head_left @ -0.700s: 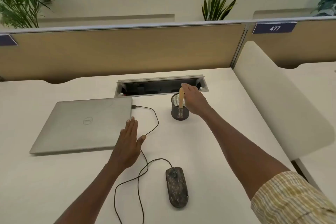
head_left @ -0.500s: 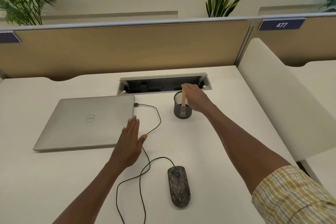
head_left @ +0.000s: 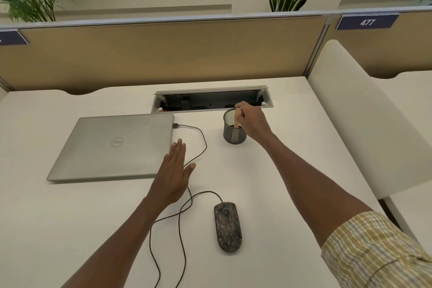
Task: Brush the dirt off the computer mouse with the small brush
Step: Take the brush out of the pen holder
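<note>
A dark computer mouse [head_left: 227, 227], speckled with dirt, lies on the white desk [head_left: 268, 206] near its front, with its black cable [head_left: 198, 147] looping back to the laptop. A small brush with a pale wooden handle [head_left: 237, 119] stands in a black mesh cup [head_left: 234, 132] behind the mouse; its bristles are hidden inside the cup. My right hand [head_left: 253, 124] is at the cup's rim with its fingers closed on the top of the handle. My left hand [head_left: 173, 174] rests flat and open on the desk beside the laptop's right edge.
A closed silver laptop [head_left: 112, 147] lies at the left. An open cable tray [head_left: 210, 99] is sunk into the desk behind the cup. A tan partition [head_left: 163, 54] closes the back, and a white side panel [head_left: 364, 119] rises along the right edge.
My right hand has settled its grip on the brush handle in the cup. The view has shifted slightly. My left hand and the mouse have stayed where they were.
</note>
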Motion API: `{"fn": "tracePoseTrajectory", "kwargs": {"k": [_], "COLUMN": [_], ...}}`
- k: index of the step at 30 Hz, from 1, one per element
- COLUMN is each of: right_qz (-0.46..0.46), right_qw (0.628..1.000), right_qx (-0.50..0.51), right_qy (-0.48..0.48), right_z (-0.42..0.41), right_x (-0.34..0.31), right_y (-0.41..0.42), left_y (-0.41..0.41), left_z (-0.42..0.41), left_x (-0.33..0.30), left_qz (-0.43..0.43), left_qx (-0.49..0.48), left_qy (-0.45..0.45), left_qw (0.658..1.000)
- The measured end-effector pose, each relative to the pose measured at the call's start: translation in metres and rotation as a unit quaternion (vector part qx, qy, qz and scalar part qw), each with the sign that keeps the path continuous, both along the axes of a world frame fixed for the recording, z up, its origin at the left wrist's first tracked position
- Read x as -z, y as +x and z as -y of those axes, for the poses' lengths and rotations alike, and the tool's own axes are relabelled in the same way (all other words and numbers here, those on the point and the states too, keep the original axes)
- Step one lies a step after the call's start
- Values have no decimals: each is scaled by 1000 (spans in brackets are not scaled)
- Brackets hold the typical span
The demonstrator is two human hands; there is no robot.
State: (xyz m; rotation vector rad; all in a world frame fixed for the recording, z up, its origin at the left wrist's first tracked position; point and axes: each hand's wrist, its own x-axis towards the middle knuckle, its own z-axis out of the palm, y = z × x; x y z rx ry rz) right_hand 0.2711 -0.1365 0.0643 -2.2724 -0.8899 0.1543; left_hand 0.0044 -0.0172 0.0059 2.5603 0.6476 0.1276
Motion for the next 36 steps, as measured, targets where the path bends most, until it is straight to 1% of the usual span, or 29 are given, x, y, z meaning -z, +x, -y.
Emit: {"fn": "tracePoseTrajectory", "kwargs": {"k": [4, 10, 15, 18, 21, 26, 33, 36], "right_qz": [10, -34, 29, 58, 70, 47, 8, -9], "right_qw": [1000, 990, 978, 975, 974, 973, 973, 975], "right_qx": [-2, 39, 68, 81, 95, 88, 72, 67], "right_qy": [15, 135, 197, 201, 195, 210, 220, 214], "right_z": [5, 12, 25, 37, 49, 72, 92, 98], "right_x": [1, -20, -52, -65, -71, -70, -58, -50], "right_y": [-1, -8, -19, -31, -48, -82, -126, -137], "left_y": [-2, -16, -35, -49, -61, -80, -82, -77], "left_z": [8, 22, 45, 60, 74, 93, 106, 109], "left_x": [0, -3, -10, -12, -12, 1, 23, 31], "left_qz": [15, 39, 80, 85, 93, 55, -48, -63], "left_qx": [2, 10, 14, 11, 32, 37, 65, 64], "left_qy": [-7, -36, -61, -94, -145, -215, -198, -188], "left_qw": [1000, 999, 995, 992, 985, 974, 977, 978]}}
